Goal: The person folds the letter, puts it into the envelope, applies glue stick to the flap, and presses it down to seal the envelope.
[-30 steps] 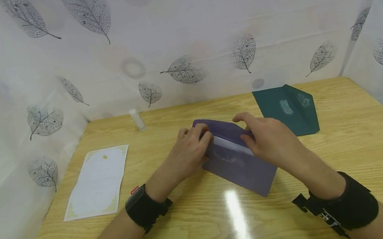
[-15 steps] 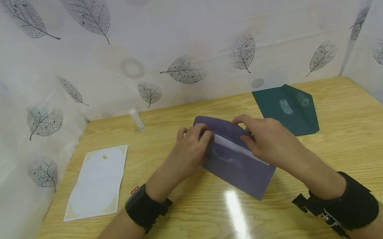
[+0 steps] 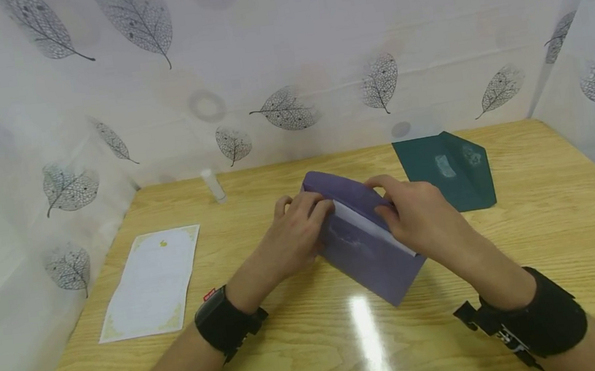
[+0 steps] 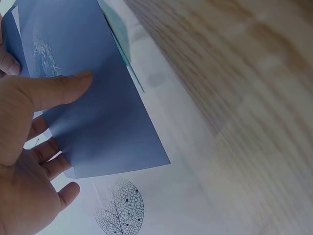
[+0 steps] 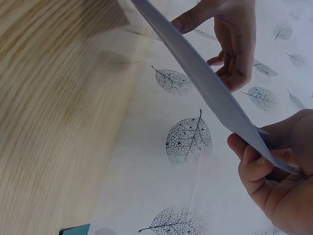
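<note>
Both hands hold a purple envelope [image 3: 373,256] above the table, tilted in the head view. A white sheet edge [image 3: 372,226] shows along its opening, below the raised flap [image 3: 339,188]. My left hand [image 3: 297,229] grips the envelope's left end; in the left wrist view its thumb [image 4: 63,90] lies on the front face, with the fingers behind. At the flap's right side, my right hand [image 3: 417,208] pinches the paper between thumb and fingers. The right wrist view shows the envelope [image 5: 200,73] nearly edge-on. A whitish smear marks the front face.
A teal envelope [image 3: 429,172] with whitish patches lies at the back right. To the left is a white sheet with gold corner decoration [image 3: 150,284]. A small white tube [image 3: 213,186] lies near the back edge. Leaf-print cloth [image 3: 282,57] hangs behind the wooden table [image 3: 570,226].
The envelope has tilted, its lower corner shifting left, and its flap has risen a little. More of the white sheet edge shows. Both hands keep their hold.
</note>
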`<control>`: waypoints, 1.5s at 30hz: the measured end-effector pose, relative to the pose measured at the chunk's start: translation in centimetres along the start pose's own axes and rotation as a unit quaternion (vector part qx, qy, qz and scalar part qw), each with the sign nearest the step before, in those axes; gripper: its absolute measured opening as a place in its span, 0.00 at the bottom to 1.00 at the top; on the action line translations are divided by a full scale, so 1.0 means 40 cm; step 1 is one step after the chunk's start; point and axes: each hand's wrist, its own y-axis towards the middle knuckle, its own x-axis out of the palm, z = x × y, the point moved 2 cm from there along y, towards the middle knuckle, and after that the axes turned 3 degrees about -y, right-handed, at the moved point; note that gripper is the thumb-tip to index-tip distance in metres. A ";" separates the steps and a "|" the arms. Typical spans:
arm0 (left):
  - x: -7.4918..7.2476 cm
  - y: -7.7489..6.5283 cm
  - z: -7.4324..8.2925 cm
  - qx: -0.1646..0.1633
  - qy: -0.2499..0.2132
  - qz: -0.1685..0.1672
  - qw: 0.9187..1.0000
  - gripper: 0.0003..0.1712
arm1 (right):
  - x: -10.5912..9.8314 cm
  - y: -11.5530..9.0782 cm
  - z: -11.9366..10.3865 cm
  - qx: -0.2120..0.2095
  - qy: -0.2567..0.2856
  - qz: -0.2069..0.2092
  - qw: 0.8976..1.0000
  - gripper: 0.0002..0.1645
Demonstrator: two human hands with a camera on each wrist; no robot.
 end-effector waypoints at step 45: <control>-0.062 -0.072 -0.294 -0.306 -0.040 -0.082 0.948 0.51 | 0.031 -0.003 -0.009 0.062 0.010 -0.077 0.995 0.24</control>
